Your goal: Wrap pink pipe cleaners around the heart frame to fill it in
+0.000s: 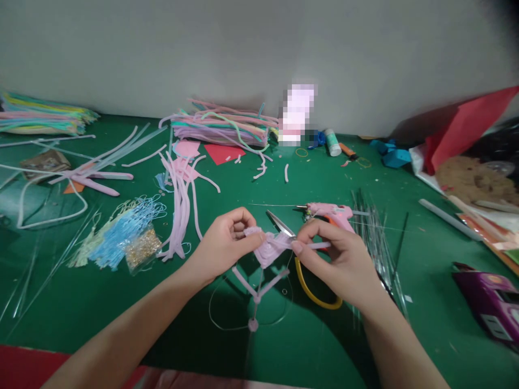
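Between the thumb and fingers of my left hand [227,240] is the left side of a pale pink piece wound from pipe cleaner [267,251]. My right hand [338,262] pinches a loose lilac pipe cleaner [321,246] at the piece's right corner. Below it hangs a thin stem with a V of pink pipe cleaner [257,297] and a small pink ball [253,324] at the bottom. A thin wire loop [211,310] curves around them. Scissors [312,294] with a yellow handle lie partly hidden beneath my right hand.
Behind my right hand lies a pink glue gun [332,210], beside a heap of thin wires [375,237]. Leftward are lilac pipe cleaners [182,210], blue tassels [117,232] and a bag of gold bits [141,247]. A purple box [486,302] sits at the right.
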The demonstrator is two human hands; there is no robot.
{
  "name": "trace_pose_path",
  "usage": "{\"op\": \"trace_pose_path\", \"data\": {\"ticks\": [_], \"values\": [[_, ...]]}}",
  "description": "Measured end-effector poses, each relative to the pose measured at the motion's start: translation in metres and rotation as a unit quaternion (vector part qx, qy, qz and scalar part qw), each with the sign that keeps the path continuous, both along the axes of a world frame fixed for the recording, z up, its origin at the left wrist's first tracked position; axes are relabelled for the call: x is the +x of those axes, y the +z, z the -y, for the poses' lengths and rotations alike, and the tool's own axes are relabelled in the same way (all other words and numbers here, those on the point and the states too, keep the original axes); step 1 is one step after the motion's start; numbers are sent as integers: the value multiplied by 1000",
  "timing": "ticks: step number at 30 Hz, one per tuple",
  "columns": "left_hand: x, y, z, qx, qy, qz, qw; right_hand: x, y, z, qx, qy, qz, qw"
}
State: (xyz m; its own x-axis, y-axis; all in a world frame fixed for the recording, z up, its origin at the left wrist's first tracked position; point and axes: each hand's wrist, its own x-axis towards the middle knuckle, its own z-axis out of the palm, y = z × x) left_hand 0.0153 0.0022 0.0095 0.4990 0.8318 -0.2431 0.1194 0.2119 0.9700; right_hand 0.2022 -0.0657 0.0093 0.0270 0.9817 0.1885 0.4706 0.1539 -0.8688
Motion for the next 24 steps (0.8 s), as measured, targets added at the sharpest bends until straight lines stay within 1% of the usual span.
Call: {"op": "trace_pose_path", "data": {"ticks": [9,14,17,21,24], "values": [[-1,-1,1,7,1,-10,1000,-5,-2,1,-28,6,-18,999],[0,-1,1,7,6,-10,1000,-12,-5,2,-19,-48,13,999],[0,0,1,9,8,-11,1000,-17,-6,3,-3,-70,30,997],[1,-1,1,17,6,-20,1000,-26,-7,5,28,-115,65,991],[1,-3,1,20,5,-25,999,-32,-6,7,35,-124,89,988]]}}
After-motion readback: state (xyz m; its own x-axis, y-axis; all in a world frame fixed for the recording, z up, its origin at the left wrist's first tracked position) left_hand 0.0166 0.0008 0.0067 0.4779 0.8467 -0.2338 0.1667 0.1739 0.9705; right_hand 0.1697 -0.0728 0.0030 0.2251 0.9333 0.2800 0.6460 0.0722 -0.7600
